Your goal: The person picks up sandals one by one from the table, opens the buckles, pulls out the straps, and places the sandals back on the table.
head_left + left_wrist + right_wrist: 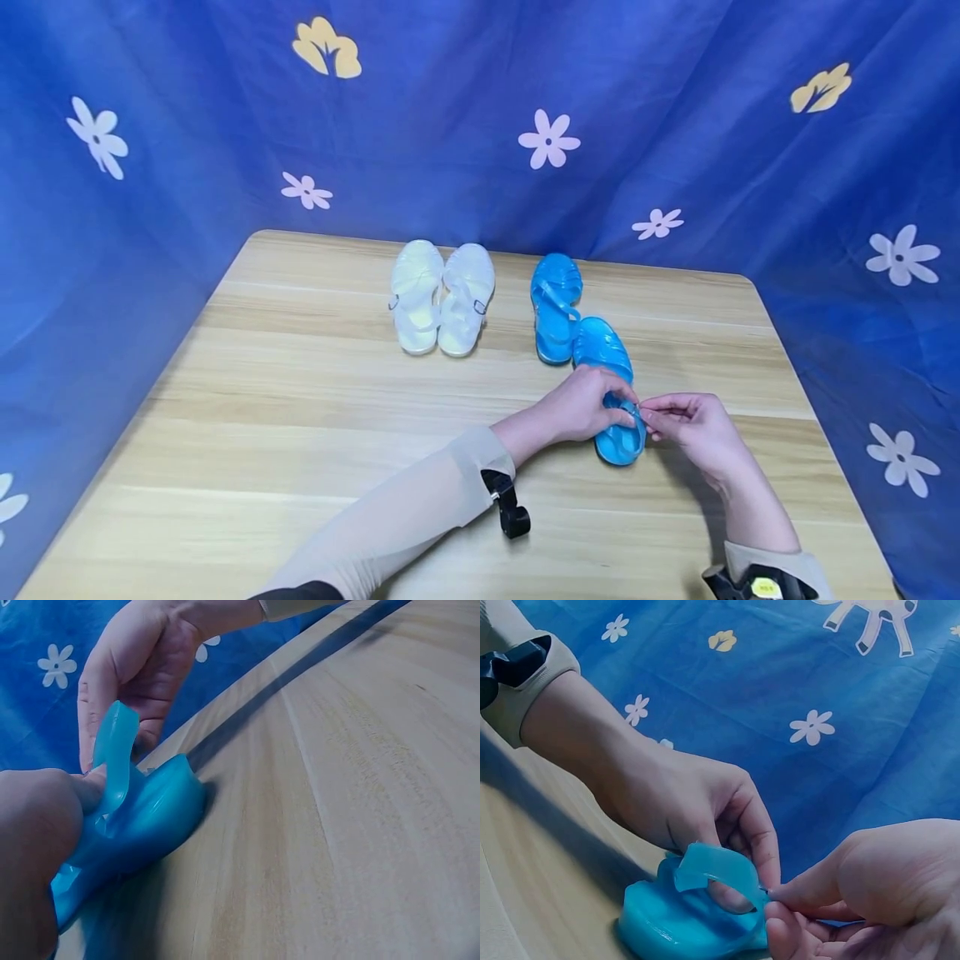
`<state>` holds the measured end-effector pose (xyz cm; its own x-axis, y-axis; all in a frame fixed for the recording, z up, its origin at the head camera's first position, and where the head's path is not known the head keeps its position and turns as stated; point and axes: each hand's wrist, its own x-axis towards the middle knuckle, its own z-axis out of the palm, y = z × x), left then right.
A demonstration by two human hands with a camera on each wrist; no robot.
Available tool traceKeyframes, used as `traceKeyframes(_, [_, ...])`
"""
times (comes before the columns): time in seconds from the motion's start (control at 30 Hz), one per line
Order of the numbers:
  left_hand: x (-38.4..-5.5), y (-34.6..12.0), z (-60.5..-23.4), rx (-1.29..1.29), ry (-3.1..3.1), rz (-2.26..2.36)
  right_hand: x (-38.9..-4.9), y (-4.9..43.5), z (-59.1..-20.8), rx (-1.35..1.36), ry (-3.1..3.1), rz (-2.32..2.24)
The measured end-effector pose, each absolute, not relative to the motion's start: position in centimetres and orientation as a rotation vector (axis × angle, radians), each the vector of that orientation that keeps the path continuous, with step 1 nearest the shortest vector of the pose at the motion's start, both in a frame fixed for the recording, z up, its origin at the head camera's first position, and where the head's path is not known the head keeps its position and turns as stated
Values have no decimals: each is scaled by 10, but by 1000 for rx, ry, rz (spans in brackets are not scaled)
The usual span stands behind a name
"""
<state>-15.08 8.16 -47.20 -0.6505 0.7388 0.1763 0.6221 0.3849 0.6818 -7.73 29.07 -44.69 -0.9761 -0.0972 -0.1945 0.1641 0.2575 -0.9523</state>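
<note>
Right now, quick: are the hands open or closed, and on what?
Left hand: closed, holding the nearer blue sandal.
Right hand: closed, pinching that sandal's strap.

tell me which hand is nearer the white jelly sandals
Left. In the head view, the left hand is below and right of the white jelly sandals; the right hand is farther right.

The head view is bright; both wrist views are dimmer and softer, with shadow bands crossing the desk [360, 817].
</note>
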Motion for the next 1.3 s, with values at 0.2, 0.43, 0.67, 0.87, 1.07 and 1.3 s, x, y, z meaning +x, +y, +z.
traceKeyframes(0.2, [-150, 82, -473, 1228, 2484, 1120, -78, 290, -444, 73, 2309, -1764])
traceKeyframes(0.43, [-150, 83, -473, 1220, 2496, 1115, -80, 287, -444, 84, 2394, -1745])
traceKeyframes(0.67, [-150, 83, -472, 1216, 2510, 1112, -81, 281, -446, 108, 2425, -1786])
traceKeyframes(0.87, [-150, 83, -472, 1219, 2495, 1153, -83, 277, -445, 148, 2407, -1802])
traceKeyframes(1.07, [-149, 82, -474, 1206, 2488, 1191, -83, 274, -444, 185, 2418, -1758])
traceKeyframes(1.3, [-152, 82, -476, 1223, 2479, 1138, -82, 280, -447, 138, 2393, -1784])
